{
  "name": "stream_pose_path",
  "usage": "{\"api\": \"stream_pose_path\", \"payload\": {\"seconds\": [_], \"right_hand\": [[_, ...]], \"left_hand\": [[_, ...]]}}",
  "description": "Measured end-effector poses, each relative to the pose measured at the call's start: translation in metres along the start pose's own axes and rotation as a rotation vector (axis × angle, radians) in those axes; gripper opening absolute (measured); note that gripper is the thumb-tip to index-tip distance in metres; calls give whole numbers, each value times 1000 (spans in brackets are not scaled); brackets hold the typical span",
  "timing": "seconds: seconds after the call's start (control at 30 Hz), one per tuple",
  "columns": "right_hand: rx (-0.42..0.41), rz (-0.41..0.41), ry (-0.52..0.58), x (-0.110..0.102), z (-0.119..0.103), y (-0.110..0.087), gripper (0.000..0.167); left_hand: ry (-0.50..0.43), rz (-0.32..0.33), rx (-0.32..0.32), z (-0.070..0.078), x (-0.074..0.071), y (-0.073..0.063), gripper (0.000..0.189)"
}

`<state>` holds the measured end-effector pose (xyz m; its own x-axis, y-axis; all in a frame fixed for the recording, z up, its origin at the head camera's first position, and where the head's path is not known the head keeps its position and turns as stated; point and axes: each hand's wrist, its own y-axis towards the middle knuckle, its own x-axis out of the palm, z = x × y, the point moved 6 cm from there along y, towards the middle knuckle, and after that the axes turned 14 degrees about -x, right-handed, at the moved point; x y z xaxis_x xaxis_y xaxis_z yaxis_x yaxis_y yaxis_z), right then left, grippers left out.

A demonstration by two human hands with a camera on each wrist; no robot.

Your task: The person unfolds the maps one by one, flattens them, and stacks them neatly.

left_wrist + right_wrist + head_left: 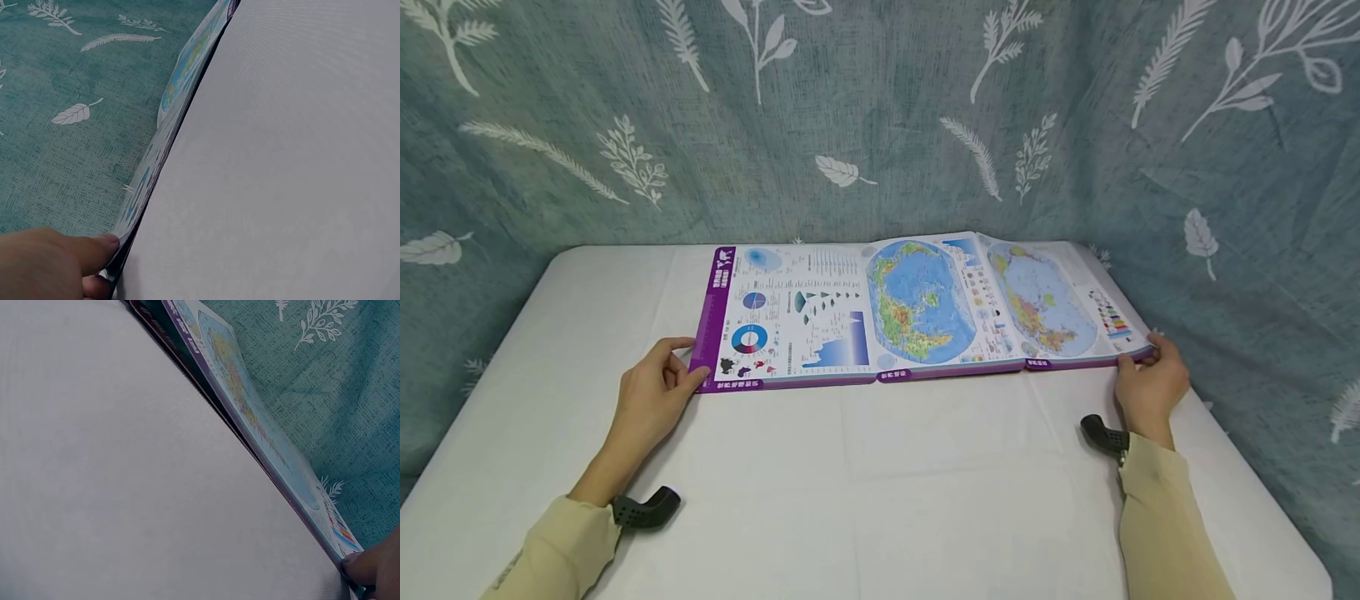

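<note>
A long fold-out world map (pixel 831 292) with a purple border lies spread across the back of the table, its panels showing charts and two oval maps. At its left end, my left hand (pixel 657 392) pinches the purple edge near the front corner. My right hand (pixel 1152 385) pinches the front corner of the right end, thumb on top. In the left wrist view the left thumb (pixel 103 247) lies on the map's edge, with a finger beneath. The right wrist view has the right thumb (pixel 356 567) on the other corner; the remaining fingers are mostly hidden.
The map rests on a white-covered table (pixel 850 483). Behind it hangs a green-blue curtain (pixel 865 125) with white leaf prints, which also runs down both sides. A black curved device (pixel 647 508) sits at the left wrist, and a similar black device (pixel 1103 435) at the right.
</note>
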<state>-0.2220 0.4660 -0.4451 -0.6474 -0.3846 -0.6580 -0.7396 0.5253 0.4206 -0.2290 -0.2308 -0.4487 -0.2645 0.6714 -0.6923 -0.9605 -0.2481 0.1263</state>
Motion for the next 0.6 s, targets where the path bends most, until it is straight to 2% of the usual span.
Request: {"api": "stream_pose_path", "payload": {"seconds": [0.23, 0.6], "right_hand": [[-3, 28, 3, -1, 1, 0, 53], [51, 43, 23, -7, 3, -2, 52]], "left_hand": [[2, -7, -6, 2, -2, 1, 43], [7, -25, 22, 1, -2, 2, 52]]}}
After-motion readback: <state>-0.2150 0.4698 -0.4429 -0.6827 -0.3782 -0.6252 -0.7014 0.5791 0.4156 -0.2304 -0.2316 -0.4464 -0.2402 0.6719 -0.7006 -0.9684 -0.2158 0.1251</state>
